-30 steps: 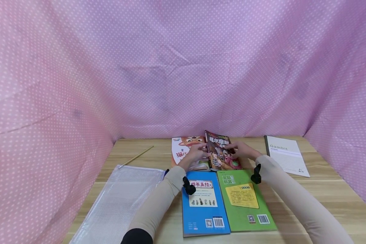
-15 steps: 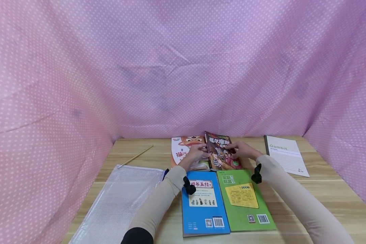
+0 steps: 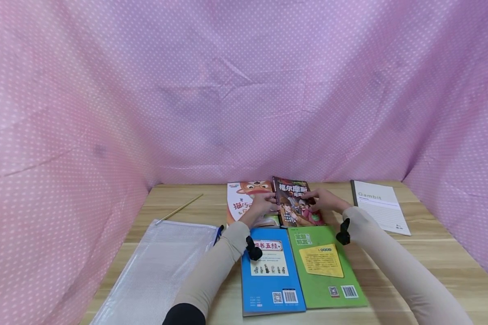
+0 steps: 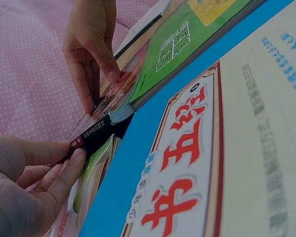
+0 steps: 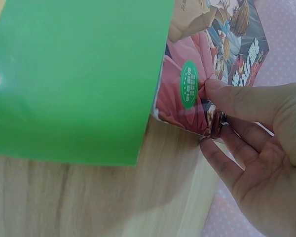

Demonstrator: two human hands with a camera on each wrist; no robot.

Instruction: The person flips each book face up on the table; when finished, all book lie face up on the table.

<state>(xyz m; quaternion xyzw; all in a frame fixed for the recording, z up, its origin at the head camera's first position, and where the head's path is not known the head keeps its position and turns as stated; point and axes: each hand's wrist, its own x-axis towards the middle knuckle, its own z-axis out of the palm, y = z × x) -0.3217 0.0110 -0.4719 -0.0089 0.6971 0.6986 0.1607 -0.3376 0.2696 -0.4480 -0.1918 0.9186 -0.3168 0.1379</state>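
Note:
A dark comic-style book (image 3: 294, 207) with white title characters lies behind a green book (image 3: 329, 266). My left hand (image 3: 262, 205) holds its spine side, fingers fairly straight; in the left wrist view fingertips (image 4: 75, 154) meet at the dark spine (image 4: 96, 133). My right hand (image 3: 325, 200) grips the opposite edge. In the right wrist view its thumb (image 5: 237, 101) lies on the cover while other fingers reach to the edge and underside. A white book with an orange animal (image 3: 244, 203) lies to the left, partly covered by my left hand. In front is a blue book (image 3: 272, 289).
A white "Gambit" notebook (image 3: 382, 207) lies at the back right of the wooden table (image 3: 439, 253). On the left are a translucent mesh zip pouch (image 3: 158, 271) and a thin yellowish stick (image 3: 180, 209). Pink dotted cloth (image 3: 244, 113) hangs behind and at the sides.
The far end of the dark book has come down slightly, so it lies flatter. Both hands stay on it with hardly any movement. The head view has shifted a little.

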